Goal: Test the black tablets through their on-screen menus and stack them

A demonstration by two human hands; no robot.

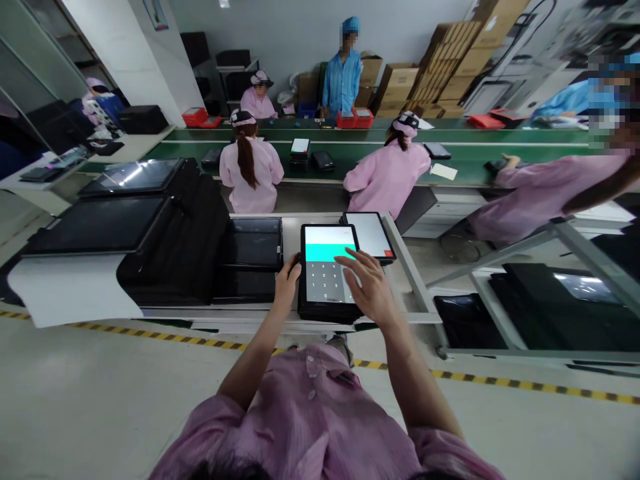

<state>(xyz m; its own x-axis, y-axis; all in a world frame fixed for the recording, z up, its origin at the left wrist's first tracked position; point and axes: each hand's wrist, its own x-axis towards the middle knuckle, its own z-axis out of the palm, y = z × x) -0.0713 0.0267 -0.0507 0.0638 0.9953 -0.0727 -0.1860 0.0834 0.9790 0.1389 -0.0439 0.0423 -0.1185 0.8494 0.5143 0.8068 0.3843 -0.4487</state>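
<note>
In the head view a black-framed tablet [327,283] lies on top of a dark stack at the front edge of a white bench. Its lit screen shows a number keypad under a cyan band. My left hand [287,285] grips the left edge of the tablet. Over the right part of the screen hovers or rests my right hand [369,281], fingers spread and holding nothing; contact is hard to tell. Just behind, to the right, a second tablet [370,235] with a pale lit screen lies on the bench.
Dark trays [250,243] and tall stacks of black screens [105,223] stand to the left. On the right is a metal-framed cart [510,350] with black panels. Beyond the bench, several people in pink and blue sit or stand along a green conveyor [320,150].
</note>
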